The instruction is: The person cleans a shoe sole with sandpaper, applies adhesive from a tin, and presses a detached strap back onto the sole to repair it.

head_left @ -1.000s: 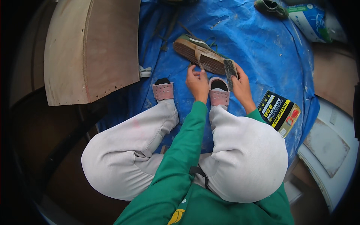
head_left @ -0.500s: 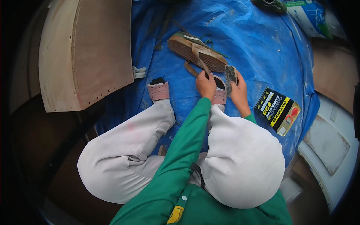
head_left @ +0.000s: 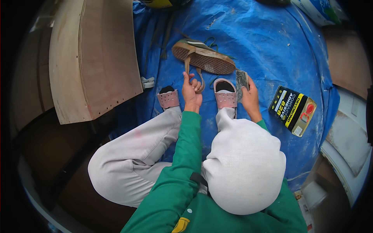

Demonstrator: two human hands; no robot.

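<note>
On a blue tarp lies a green shoe [head_left: 206,58] on its side, its brown patterned sole facing me. A long brown edge strip [head_left: 187,65] has come loose from the sole and hangs down in a loop. My left hand [head_left: 191,95] grips this strip below the toe or heel end; which end, I cannot tell. My right hand [head_left: 250,100] is closed around a flat, speckled grey block [head_left: 241,82] with a pale edge, held upright just below the shoe's right end. Block and strip are apart.
A black, yellow and gold rectangular tin [head_left: 293,111] lies to the right on the tarp [head_left: 256,42]. A large curved plywood piece [head_left: 108,58] stands at the left. My feet, in pink perforated slippers [head_left: 226,100], rest just below the shoe. A bag [head_left: 316,11] sits at the far right.
My left hand has moved left, away from the right hand, carrying the strip's loose part with it. The block stays in my right hand. The view has shifted slightly.
</note>
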